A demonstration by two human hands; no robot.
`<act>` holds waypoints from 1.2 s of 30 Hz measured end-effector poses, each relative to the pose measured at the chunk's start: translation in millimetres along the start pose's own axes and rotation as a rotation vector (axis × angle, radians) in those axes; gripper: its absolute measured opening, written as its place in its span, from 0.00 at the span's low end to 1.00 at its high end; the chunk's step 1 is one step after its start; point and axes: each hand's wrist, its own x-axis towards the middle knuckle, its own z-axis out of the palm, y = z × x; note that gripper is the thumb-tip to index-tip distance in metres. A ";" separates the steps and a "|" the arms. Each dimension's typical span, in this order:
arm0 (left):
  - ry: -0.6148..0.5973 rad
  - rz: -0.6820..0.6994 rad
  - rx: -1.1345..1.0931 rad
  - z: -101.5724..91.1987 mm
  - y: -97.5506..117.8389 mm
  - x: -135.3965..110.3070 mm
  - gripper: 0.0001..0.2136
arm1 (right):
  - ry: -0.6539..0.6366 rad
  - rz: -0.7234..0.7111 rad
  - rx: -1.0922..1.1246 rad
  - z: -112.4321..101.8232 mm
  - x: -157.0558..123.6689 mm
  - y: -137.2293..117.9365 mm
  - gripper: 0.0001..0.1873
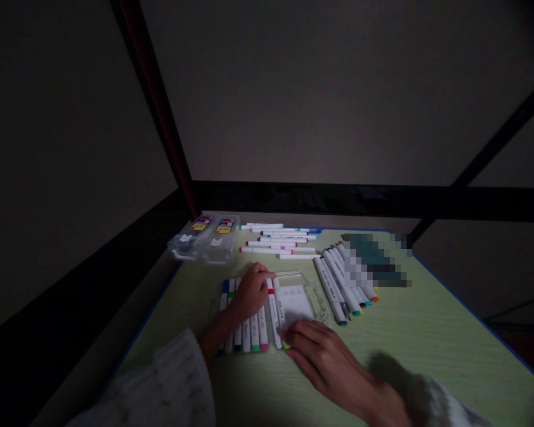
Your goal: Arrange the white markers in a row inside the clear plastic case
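A clear plastic case [293, 274] lies open in front of me, with a row of white markers [254, 335] side by side in its left part. Several have coloured ends in blue, green, black and pink. My left hand [250, 290] reaches across the row, fingers curled at the upper end of a lime-ended marker [281, 305]. At that marker's lower end, the fingertips of my right hand [331, 363] are closed. Just left of it lies a marker with a red band [270, 292]. A white card or paper [297, 302] shows in the case's right part.
Two closed clear cases [222, 246] with labels stand at the table's back left. Thin pens [273, 244] lie scattered along the back. Thicker white markers [338, 276] are piled at the right, by a blurred-out dark patch [374, 261]. Blue edging [467, 320] borders the light green table [427, 338].
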 end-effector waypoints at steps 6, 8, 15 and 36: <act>-0.011 0.002 0.002 -1.8 1.0 -0.1 0.18 | -0.011 0.036 0.048 0.2 -0.3 1.0 0.09; -0.014 -0.008 0.005 -1.9 1.4 -0.2 0.18 | -0.018 0.041 0.055 0.1 -0.5 1.1 0.09; -0.025 -0.021 -0.003 -1.9 0.8 1.0 0.18 | -0.017 0.020 0.032 0.9 -0.7 2.0 0.09; -0.268 0.211 0.099 -22.3 -4.4 -1.6 0.16 | 0.071 -0.120 -0.219 1.7 -2.6 9.6 0.13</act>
